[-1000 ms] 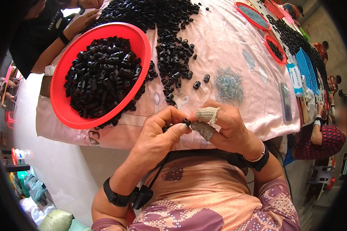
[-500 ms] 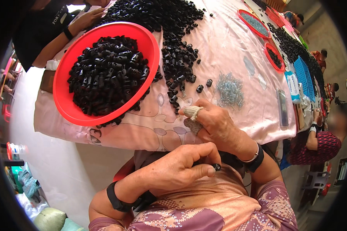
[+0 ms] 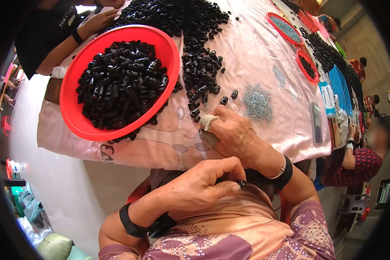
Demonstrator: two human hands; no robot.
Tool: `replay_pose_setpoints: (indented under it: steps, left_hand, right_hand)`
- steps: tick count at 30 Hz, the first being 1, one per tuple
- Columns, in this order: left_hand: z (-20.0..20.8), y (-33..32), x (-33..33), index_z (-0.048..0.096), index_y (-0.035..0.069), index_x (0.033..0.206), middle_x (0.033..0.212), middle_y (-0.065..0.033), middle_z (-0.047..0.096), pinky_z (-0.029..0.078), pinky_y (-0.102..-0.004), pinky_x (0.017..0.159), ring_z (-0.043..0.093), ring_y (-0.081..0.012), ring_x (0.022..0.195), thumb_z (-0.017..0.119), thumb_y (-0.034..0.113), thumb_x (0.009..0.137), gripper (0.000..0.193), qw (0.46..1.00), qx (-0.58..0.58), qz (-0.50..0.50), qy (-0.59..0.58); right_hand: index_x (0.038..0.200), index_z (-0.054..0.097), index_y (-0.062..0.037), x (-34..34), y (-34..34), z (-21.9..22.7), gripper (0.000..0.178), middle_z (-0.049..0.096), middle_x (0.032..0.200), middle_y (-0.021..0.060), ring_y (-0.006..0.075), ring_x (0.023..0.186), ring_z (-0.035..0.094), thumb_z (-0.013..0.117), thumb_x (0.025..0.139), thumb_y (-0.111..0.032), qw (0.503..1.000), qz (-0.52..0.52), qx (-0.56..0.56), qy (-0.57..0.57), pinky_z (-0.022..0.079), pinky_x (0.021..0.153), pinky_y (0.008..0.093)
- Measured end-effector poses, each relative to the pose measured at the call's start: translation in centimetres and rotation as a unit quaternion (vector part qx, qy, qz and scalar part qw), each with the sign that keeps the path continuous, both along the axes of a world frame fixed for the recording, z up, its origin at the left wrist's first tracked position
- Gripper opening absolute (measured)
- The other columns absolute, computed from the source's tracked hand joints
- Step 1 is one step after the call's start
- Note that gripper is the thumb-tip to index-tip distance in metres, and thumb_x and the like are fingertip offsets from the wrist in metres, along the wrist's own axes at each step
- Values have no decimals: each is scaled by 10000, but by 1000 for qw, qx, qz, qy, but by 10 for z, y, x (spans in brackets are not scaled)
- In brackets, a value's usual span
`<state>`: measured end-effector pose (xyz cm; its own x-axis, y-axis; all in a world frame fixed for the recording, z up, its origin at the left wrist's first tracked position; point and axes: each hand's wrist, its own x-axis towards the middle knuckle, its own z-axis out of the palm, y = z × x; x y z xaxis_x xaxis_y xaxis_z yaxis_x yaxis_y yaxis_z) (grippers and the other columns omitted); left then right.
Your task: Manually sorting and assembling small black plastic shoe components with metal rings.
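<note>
My left hand [image 3: 208, 184] is closed near my belly, with a small black cord lock [image 3: 242, 183] between thumb and fingers. Ahead of it, my right hand [image 3: 234, 132] rests low over the table's near edge. Its fingers are bent together, with a ribbed white cover on one and a grey cover on another. These fingertips lie beside the nearest loose black cord locks [image 3: 196, 113]; whether they pinch anything is hidden. Just right of that hand lies a heap of small metal springs [image 3: 256, 103].
A red basin [image 3: 174, 65] heaped with black cord locks stands at the left. A large pile [image 3: 169, 17] of them spreads behind it. Across the table sits another person's arm [image 3: 91, 28]. At right are a phone [image 3: 315, 122], a blue basket [image 3: 340, 89] and smaller red trays [image 3: 300, 40].
My right hand has shifted slightly left and away from me, closer to the loose cord locks. My left hand has risen a little, still holding its cord lock.
</note>
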<state>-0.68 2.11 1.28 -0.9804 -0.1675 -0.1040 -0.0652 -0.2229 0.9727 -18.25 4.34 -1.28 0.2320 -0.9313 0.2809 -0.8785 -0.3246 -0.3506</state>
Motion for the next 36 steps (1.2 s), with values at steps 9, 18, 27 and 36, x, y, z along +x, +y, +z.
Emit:
replay_pose_setpoints:
  steps: [9,18,27,36]
  left_hand:
    - [-1,-2,0,581,20,1034,860,13,600,428,-204,620,499,-36,741,627,137,941,156,1000,5,17,-7]
    - [3,-10,6,600,24,1038,865,-19,655,396,-165,574,544,-31,735,663,185,925,206,987,104,120,0]
    - [-18,-17,-1,583,35,1027,828,-57,656,332,-174,493,430,-23,570,646,146,927,162,965,126,227,-38]
    - [-17,-18,-1,583,37,1036,836,-31,651,312,-163,485,429,-9,570,629,139,936,149,954,153,255,-42]
  right_hand:
    - [870,603,-43,4,0,-10,172,551,885,150,326,751,611,623,702,-76,998,-13,-46,31,504,611,412]
    - [854,596,-19,-10,6,-4,207,550,818,151,329,739,604,650,661,-73,997,20,-73,7,495,604,404]
    - [1097,586,-24,-33,28,10,228,564,877,54,112,818,573,678,889,-51,827,5,143,-544,470,732,250]
    - [1043,576,-42,-17,30,-1,122,590,863,50,128,810,597,623,933,-67,881,37,119,-457,480,711,292]
